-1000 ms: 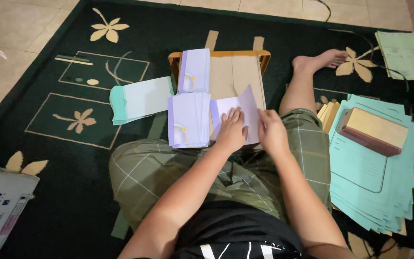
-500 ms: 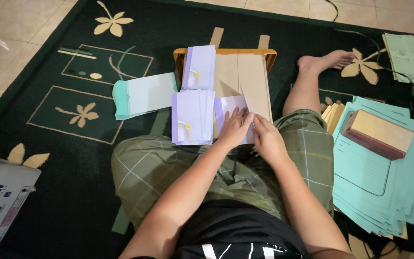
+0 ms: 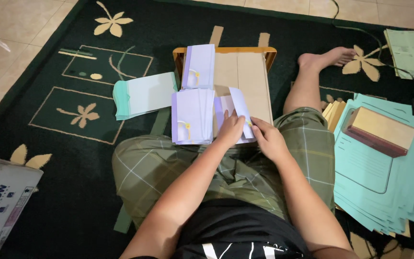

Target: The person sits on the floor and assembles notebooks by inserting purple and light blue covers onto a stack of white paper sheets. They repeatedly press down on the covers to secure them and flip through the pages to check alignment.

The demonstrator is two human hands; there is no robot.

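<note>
Since a moment earlier, the lavender sheet [image 3: 233, 112] had been folded narrower; left hand [image 3: 231, 128] pressed flat on it, right hand [image 3: 267, 139] pinched its near edge.

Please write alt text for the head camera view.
A seated person's left hand and right hand press a lavender paper sheet on a cardboard board over their lap, beside two lavender stacks; teal sheets lie on the dark carpet.
</note>
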